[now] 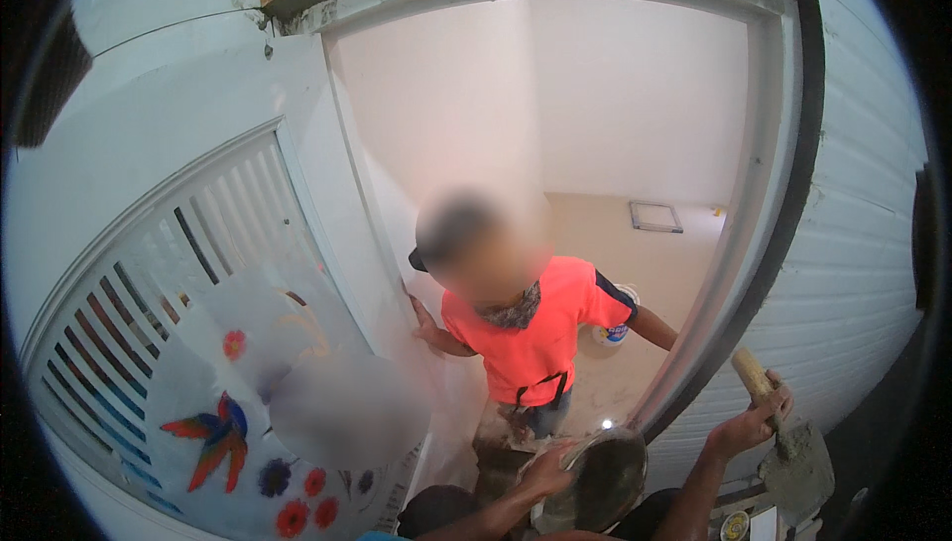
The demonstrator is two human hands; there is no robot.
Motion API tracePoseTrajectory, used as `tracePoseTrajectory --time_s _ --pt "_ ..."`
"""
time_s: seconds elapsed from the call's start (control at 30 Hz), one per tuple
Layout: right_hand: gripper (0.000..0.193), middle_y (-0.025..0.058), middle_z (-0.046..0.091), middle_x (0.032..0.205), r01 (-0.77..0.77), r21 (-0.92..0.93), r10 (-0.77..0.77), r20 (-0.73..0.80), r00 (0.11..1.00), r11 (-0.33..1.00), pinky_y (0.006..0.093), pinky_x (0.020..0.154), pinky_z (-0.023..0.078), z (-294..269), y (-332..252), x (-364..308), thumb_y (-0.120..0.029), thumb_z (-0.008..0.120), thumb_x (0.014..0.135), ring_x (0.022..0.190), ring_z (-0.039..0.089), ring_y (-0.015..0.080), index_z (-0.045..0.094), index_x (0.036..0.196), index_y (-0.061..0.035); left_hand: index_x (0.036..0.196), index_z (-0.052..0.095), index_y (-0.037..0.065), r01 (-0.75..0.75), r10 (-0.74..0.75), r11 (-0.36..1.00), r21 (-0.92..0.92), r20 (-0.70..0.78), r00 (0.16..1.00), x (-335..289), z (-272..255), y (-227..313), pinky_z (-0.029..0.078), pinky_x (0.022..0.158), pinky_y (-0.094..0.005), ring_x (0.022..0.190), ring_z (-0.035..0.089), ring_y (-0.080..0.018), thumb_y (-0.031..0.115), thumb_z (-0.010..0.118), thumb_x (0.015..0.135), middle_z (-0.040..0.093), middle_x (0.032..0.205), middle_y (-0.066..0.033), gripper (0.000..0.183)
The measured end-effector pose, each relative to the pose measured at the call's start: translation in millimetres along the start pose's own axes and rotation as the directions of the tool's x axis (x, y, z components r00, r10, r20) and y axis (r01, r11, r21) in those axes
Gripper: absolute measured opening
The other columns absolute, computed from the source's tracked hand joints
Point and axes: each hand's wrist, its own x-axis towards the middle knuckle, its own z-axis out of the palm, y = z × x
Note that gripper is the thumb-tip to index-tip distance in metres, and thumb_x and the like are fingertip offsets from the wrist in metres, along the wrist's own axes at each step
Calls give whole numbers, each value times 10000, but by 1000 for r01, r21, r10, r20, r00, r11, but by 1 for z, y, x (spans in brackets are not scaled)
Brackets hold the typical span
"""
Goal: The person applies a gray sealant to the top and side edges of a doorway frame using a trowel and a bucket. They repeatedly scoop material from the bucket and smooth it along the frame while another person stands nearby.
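Note:
My left hand (548,472) is closed on the rim of a round metal mixing bowl (607,483), which is tilted so that its greyish inside faces up. The bowl's contents are hard to make out. In my right hand (759,424) is a trowel, its wooden handle (751,372) pointing up and its flat blade (799,477) hanging below, coated with grey mortar. The right hand is beside the white ribbed wall, right of the doorway. Dark grey mortar (793,219) runs along the outer side of the white door frame (778,95).
A person in an orange shirt (535,333) stands in the doorway, one hand on the door (342,273), the other arm toward the frame. Behind are a white bucket (612,325) and a rectangular frame (655,217) on the floor. A small yellow-topped tub (735,525) sits below the trowel.

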Motion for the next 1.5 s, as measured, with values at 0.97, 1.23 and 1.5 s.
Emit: tracePoseTrajectory --time_s 0.97,1.23,1.5 --pt "333 191 671 1051 742 -527 287 849 443 415 461 873 484 -121 -64 67 -305 674 948 992 633 344 662 1109 -13 1460 458 33 25 -78 978 -206 -255 964 9 7 19 362 1120 -365 1325 478 -300 -66 578 739 502 1439 -185 737" --pt "454 200 688 967 683 -475 663 748 -19 555 445 759 559 -72 -70 39 -423 560 984 837 678 388 597 1178 -15 1383 475 -9 -106 -199 622 -776 -287 937 17 -15 53 476 996 -335 1119 612 -224 -174 530 719 616 1242 -114 686" --pt "398 74 583 714 30 -951 818 250 -518 309 322 504 561 -7 -18 0 -415 511 1025 565 618 173 559 1095 -27 1313 492 -28 -332 -90 626 -706 -487 869 3 -3 58 475 995 -339 1100 608 -218 -144 549 747 601 1241 -118 580"
